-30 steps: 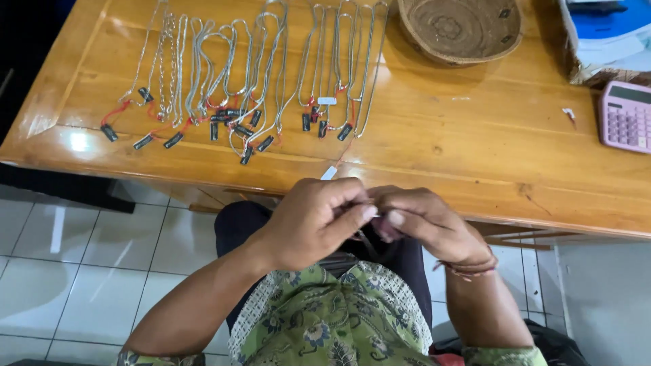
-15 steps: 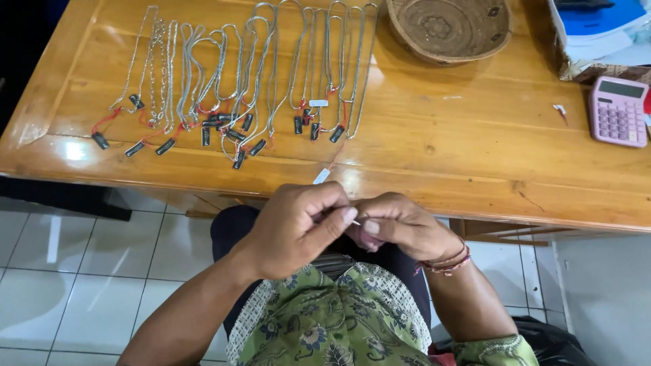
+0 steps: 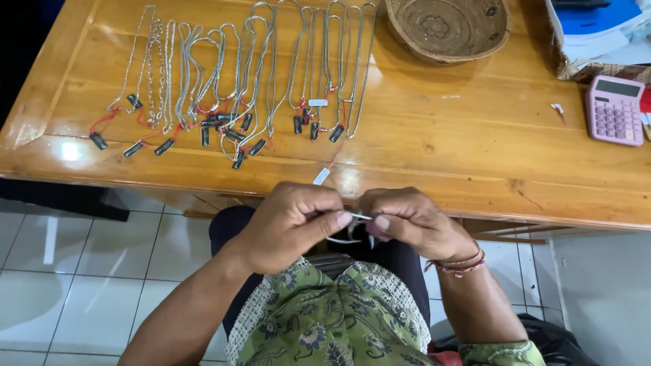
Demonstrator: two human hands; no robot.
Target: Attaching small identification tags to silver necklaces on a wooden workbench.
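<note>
Over my lap, just below the table's front edge, my left hand (image 3: 288,227) and my right hand (image 3: 407,220) meet. Both pinch a thin silver chain (image 3: 352,227) between thumb and fingers; a loop of it hangs under the fingertips. A red thread with a small white tag (image 3: 321,176) runs up from the hands onto the table edge. On the wooden table (image 3: 441,156) several silver necklaces (image 3: 244,88) lie in a row, each with a red thread and a small dark tag. My right wrist wears thin bracelets (image 3: 460,263).
A round woven basket (image 3: 447,27) stands at the back of the table. A pink calculator (image 3: 614,108) lies at the right edge, next to a stack with a blue cover (image 3: 597,20). White floor tiles (image 3: 81,271) show at the left.
My hands stay together on the chain, and the fingers have shifted slightly. The view has moved a little, so the necklaces sit higher and the hands lower.
</note>
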